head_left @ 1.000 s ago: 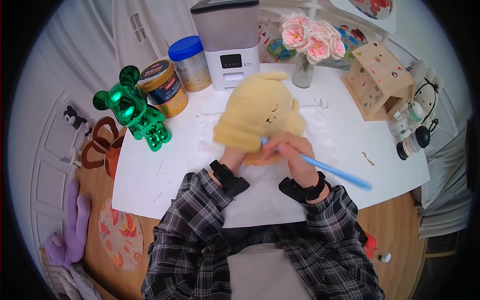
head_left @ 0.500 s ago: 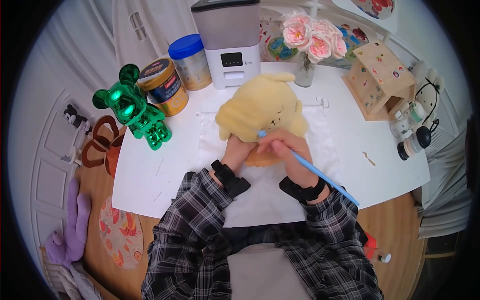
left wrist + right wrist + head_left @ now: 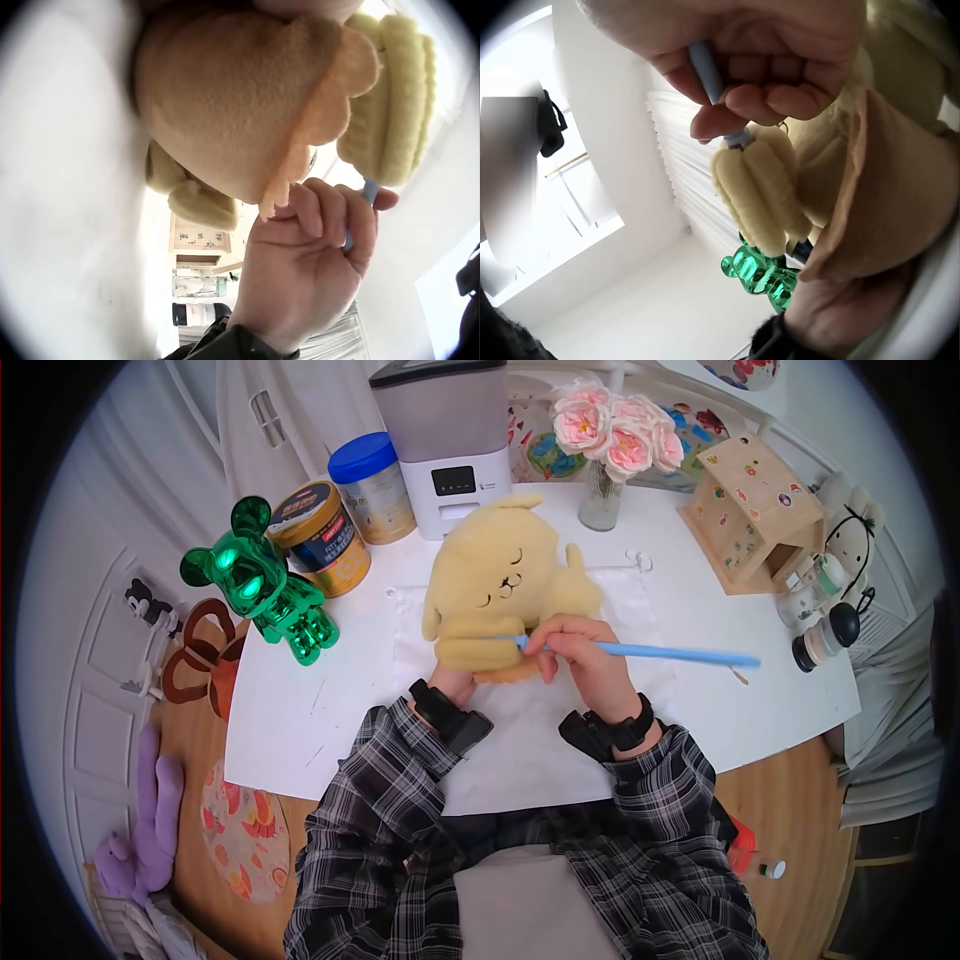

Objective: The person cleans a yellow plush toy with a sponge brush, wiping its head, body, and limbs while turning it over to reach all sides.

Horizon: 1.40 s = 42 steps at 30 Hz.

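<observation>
A yellow plush dog (image 3: pixel 500 560) with an orange scalloped skirt (image 3: pixel 240 90) sits on a white cloth, its sleepy face toward me. Low at its left side, my left hand (image 3: pixel 455 682) holds it, with the fingers hidden behind the plush and the skirt. My right hand (image 3: pixel 590 670) pinches the blue handle (image 3: pixel 680 654) of a duster between thumb and fingers. The duster's soft ribbed yellow head (image 3: pixel 754 187) lies across the front of the dog, just below its face. In the left wrist view the right fingers curl close beside the skirt's edge.
Around the white cloth (image 3: pixel 530 760) on the table stand a shiny green bear figure (image 3: pixel 255 580), two tins (image 3: pixel 320 540), a pet feeder (image 3: pixel 460 490) and a vase of pink roses (image 3: pixel 602 500). A wooden house (image 3: pixel 750 510) and small bottles (image 3: pixel 825 635) stand on the right.
The plush dog's face has turned from the right toward me. The duster head has moved down across the dog's front, and its handle has swung up to nearly level, pointing right.
</observation>
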### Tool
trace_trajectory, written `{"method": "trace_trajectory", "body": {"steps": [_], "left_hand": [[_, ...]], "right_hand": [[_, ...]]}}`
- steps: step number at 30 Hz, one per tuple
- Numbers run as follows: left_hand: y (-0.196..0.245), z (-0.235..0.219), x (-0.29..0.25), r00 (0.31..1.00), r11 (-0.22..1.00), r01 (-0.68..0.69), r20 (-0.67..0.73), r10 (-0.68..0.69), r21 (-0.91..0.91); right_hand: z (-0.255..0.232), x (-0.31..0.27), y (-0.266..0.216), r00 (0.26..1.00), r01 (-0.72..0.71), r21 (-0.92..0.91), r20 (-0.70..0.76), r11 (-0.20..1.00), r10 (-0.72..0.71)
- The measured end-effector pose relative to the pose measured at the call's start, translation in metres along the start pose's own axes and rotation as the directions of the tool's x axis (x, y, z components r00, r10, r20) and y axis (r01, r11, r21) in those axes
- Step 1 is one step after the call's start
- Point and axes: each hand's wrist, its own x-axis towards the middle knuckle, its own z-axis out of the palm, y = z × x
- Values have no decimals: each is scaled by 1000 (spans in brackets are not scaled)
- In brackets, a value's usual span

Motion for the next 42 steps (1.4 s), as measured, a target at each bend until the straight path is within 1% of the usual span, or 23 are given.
{"method": "trace_trajectory", "body": {"steps": [1,3,4,5,6,8,9,12,13,15,16,19,20,22,24,25,28,29,32,36,39,40,42], "left_hand": [[1,0,0,1000,1000,10,-6,-10,14],[5,4,2,999,999,32,-17,-32,41],[5,7,5,999,992,18,-37,-13,126],[5,11,9,998,978,4,-55,8,210],[5,13,10,997,956,-7,-72,30,293],[6,15,10,996,959,6,-84,18,282],[7,17,10,996,961,15,-89,10,276],[9,25,7,994,939,-25,-88,59,343],[3,18,6,995,958,-7,-94,36,286],[-7,3,3,995,985,25,-103,-8,168],[-7,3,3,994,981,23,-109,-1,195],[0,14,3,993,961,26,-119,7,274],[2,19,4,992,954,24,-123,14,298],[2,19,8,994,946,-12,-103,47,323],[-1,16,11,995,942,-65,-46,85,328],[-1,16,10,996,940,-55,-51,77,338],[-3,19,11,996,934,-57,-38,75,354],[-3,20,12,995,932,-79,-26,94,353],[-3,21,11,994,950,-87,-34,102,301],[2,25,8,998,961,-43,-31,54,272],[4,23,9,999,954,8,-41,4,301],[3,22,8,998,951,-18,-55,37,310],[1,21,7,991,942,-67,-88,101,329]], "right_hand": [[-1,-2,-2,1000,-21,53,0,998,21],[-11,-3,1,992,125,267,-55,956,-114],[-16,-1,2,980,197,363,-92,911,-175],[-19,3,2,956,287,403,-177,869,-233],[-21,4,-1,949,305,424,-212,853,-234],[-24,6,-5,931,344,464,-284,817,-231],[-23,5,-3,933,338,437,-271,834,-236],[-8,3,2,970,210,295,-184,932,-160],[0,2,6,979,175,285,-148,943,-137],[20,-3,7,996,-32,94,84,995,24],[25,-4,6,975,-119,-19,185,993,120],[23,-9,2,988,-57,102,151,993,41],[17,-10,-1,996,55,162,67,985,-67],[-2,-9,-6,960,280,256,-105,925,-261],[-19,-4,-7,909,398,283,-249,873,-334],[-26,-1,-8,905,411,289,-247,865,-347],[-25,3,-6,929,355,376,-244,856,-278],[-18,1,-7,941,319,358,-225,877,-251],[-10,0,-18,946,267,6,-195,964,-261],[-16,-4,-17,807,330,-276,-413,903,-421],[-6,-10,-7,732,418,-510,-300,751,-611],[0,-9,-8,716,500,-578,-142,644,-683],[10,0,-14,676,590,-701,159,400,-719]]}}
